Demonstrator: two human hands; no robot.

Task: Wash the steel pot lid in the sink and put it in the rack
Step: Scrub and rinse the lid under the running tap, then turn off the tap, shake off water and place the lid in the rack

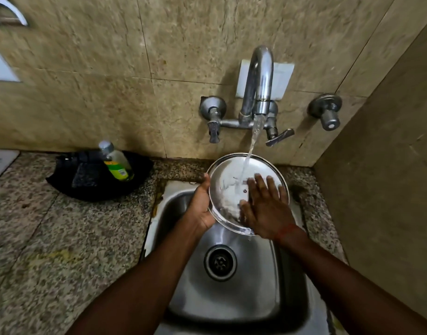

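A: Head view: your left hand (200, 206) grips the steel pot lid (228, 183) by its left rim, tilted over the sink (231, 296), under the tap (259, 78) stream.

B: And your right hand (264, 209)?

A: Flat, fingers spread, holding nothing, rubbing the lid's face. Rotate the lid so water reaches every edge. No rack is visible.

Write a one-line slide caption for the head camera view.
Left hand grips the steel pot lid under the running tap while the right hand rubs its wet surface over the sink.
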